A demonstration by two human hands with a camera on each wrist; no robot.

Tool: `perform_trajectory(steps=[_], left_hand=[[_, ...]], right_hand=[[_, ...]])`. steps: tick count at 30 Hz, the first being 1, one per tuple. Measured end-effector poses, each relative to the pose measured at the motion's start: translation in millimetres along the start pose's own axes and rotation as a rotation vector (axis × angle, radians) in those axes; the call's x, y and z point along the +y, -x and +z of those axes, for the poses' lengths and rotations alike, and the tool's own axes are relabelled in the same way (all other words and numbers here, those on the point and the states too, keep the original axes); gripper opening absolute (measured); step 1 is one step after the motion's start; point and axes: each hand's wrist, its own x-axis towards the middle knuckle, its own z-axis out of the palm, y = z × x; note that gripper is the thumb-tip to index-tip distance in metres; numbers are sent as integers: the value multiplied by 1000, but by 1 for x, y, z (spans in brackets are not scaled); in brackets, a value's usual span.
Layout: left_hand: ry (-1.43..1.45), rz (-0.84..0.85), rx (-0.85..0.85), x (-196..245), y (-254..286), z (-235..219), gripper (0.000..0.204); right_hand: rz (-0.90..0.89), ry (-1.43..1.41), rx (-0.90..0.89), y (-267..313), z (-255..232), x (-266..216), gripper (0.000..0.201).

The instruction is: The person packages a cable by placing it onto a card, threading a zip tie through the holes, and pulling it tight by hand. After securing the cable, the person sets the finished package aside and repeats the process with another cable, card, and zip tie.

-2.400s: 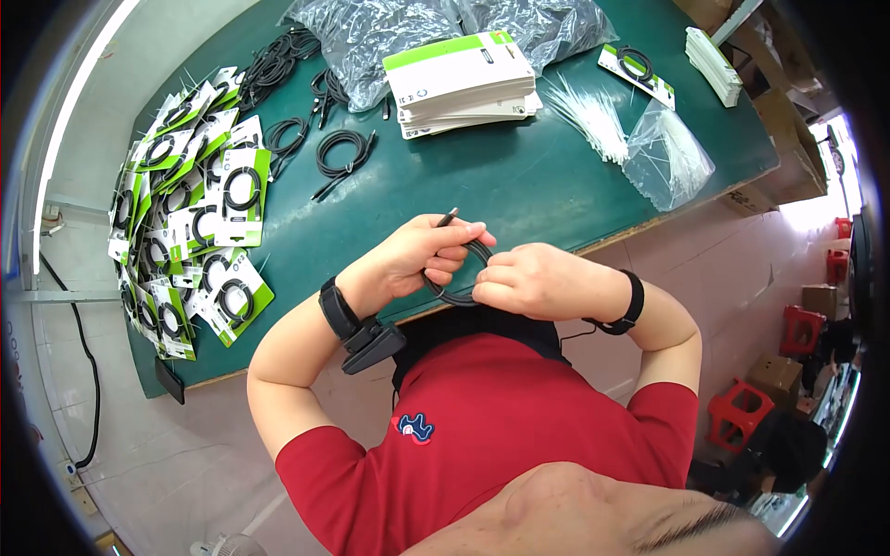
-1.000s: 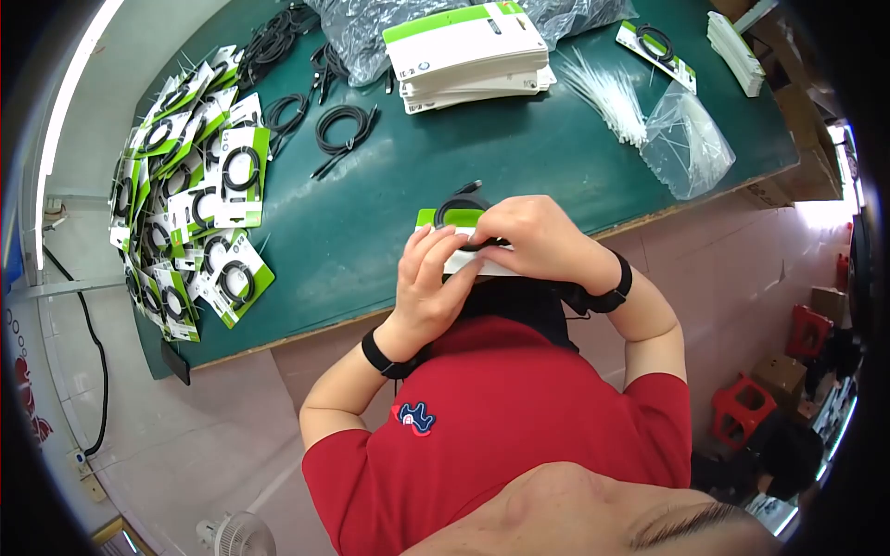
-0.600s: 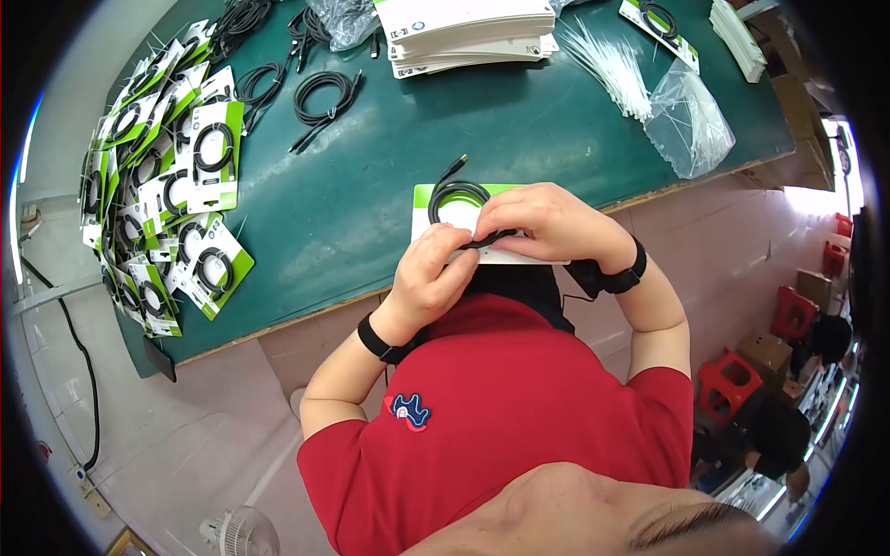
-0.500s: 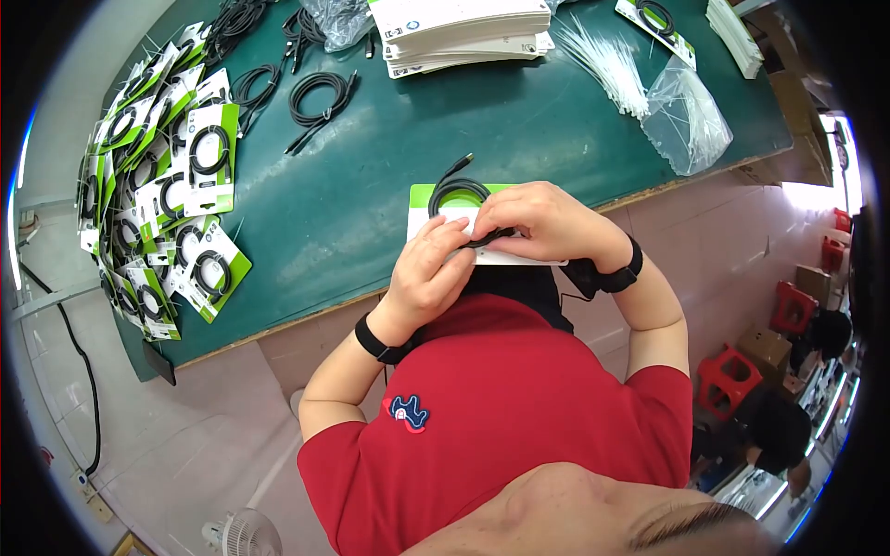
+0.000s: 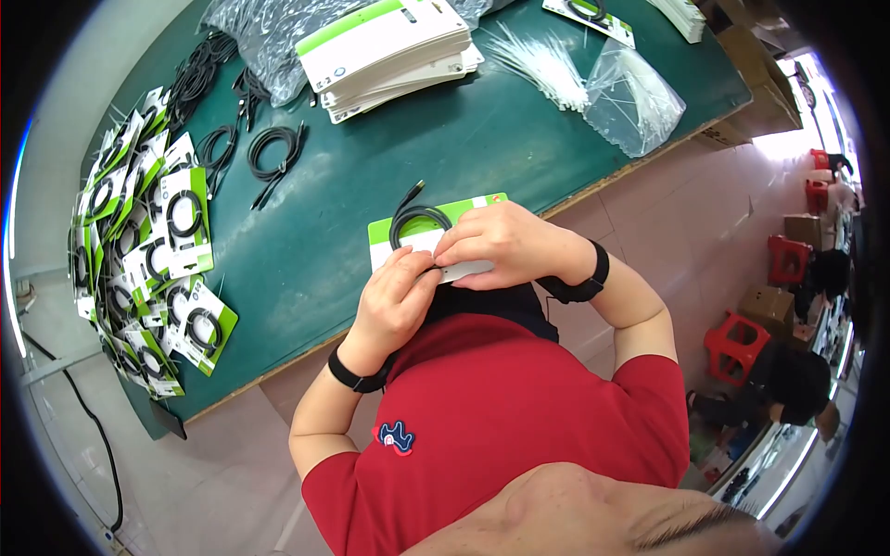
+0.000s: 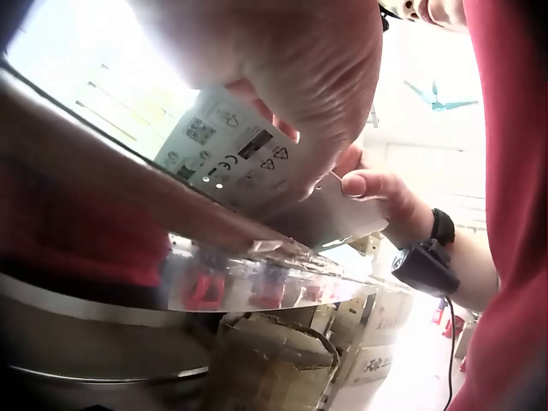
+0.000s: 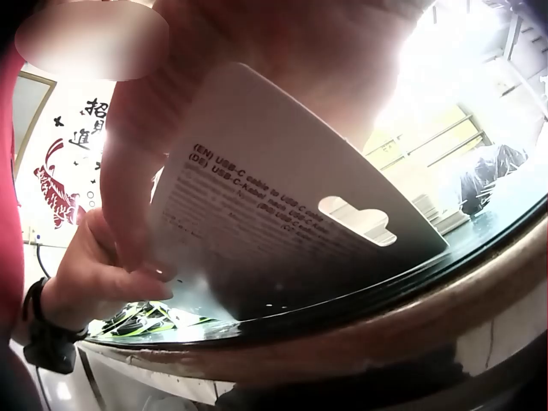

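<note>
A coiled black USB-C cable (image 5: 408, 224) lies against the front of a white and green packaging card (image 5: 477, 203) at the table's near edge. One connector sticks up past the card's top. My left hand (image 5: 397, 295) grips the lower edge, its fingertips over the front. Beside it, the fingers of my right hand (image 5: 496, 243) pinch at the card and the lower part of the coil, which they hide. In the right wrist view the card's printed back (image 7: 257, 205) and hang hole show. The left wrist view shows small holes through the card and my right thumb (image 6: 368, 184) near its edge.
Carded cables (image 5: 185, 218) are heaped at the left. A coiled cable (image 5: 275, 156), a stack of cards (image 5: 385, 56), loose white cable ties (image 5: 538, 69) and a plastic bag of ties (image 5: 635, 102) lie farther back. The table's wooden edge (image 5: 603, 188) runs close to my hands.
The two hands first held the coiled cable alone; now a card is behind it. In the last half second the head view has shifted, while the hands stay together at the card.
</note>
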Motion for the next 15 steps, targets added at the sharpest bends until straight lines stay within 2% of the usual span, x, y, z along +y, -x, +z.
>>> perform_trajectory(steps=[2, 10, 15], left_hand=[[-28, 4, -84, 1, -4, -7, 22], [47, 123, -29, -12, -2, -3, 26], [57, 150, -7, -15, 1, -2, 28]], right_hand=[[-48, -20, 10, -1, 1, 3, 29], [-73, -54, 28, 1, 5, 4, 28], [-62, -46, 24, -1, -10, 2, 26]])
